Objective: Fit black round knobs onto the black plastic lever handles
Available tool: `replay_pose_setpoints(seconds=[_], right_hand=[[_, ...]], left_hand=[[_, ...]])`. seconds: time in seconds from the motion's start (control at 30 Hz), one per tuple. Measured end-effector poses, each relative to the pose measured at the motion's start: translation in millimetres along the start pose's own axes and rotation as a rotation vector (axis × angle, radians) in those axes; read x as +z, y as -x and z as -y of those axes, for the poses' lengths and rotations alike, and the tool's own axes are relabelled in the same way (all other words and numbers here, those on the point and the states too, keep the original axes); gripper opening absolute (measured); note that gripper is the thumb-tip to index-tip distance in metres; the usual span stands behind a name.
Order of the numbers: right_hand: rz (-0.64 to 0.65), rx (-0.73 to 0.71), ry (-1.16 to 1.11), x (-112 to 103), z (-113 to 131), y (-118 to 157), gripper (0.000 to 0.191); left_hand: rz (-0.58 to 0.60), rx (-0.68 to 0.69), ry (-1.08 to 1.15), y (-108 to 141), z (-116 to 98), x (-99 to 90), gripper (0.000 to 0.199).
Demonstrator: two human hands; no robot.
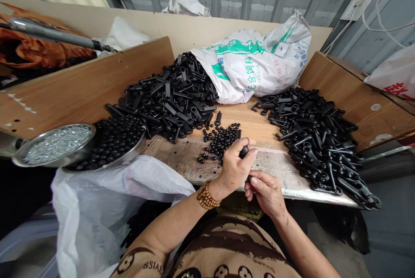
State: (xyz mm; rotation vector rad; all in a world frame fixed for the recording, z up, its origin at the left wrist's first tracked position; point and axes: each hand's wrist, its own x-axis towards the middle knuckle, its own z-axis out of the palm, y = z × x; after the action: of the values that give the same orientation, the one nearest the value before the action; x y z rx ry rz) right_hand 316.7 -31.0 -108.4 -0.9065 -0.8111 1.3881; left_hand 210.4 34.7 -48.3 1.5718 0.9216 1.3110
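Observation:
My left hand [234, 163], with a beaded bracelet at the wrist, is closed around a black plastic arm [244, 151] whose rounded end shows between thumb and forefinger. Just below it, my right hand [266, 190] pinches a small black piece [248, 178]. My fingers hide whether this piece is a ball or the other end of the same arm. Small black balls [223, 139] lie loose on the wooden bench beyond my left hand. One single black arm [218, 118] lies a little past them.
A big heap of black arms [171, 100] spills from a white woven sack [256, 62]. Another heap [317, 139] covers the bench's right side. Left are a bowl of metal pins [58, 144] and a bowl of black balls [113, 142]. A white bag [97, 209] hangs below.

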Motion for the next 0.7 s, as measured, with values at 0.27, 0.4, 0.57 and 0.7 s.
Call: replay_pose_setpoints(seconds=[0.27, 0.4, 0.57, 0.7], right_hand=[[-0.023, 0.051, 0.023, 0.2, -3.5, 5.2, 0.016], [-0.054, 0.075, -0.017, 5.4, -3.3, 6.2, 0.020], [-0.106, 0.102, 0.071, 2.7, -7.1, 1.5, 0.025], [-0.093, 0.200, 0.032, -4.7, -3.8, -9.0, 0.024]], left_hand=[[0.018, 0.250, -0.132, 6.2, 6.7, -0.2, 0.012], [0.056, 0.374, -0.165, 9.6, 4.1, -0.2, 0.015], [0.136, 0.514, -0.191, 12.8, 12.0, 2.4, 0.018], [0.095, 0.345, -0.135, 6.1, 27.7, 9.0, 0.010]])
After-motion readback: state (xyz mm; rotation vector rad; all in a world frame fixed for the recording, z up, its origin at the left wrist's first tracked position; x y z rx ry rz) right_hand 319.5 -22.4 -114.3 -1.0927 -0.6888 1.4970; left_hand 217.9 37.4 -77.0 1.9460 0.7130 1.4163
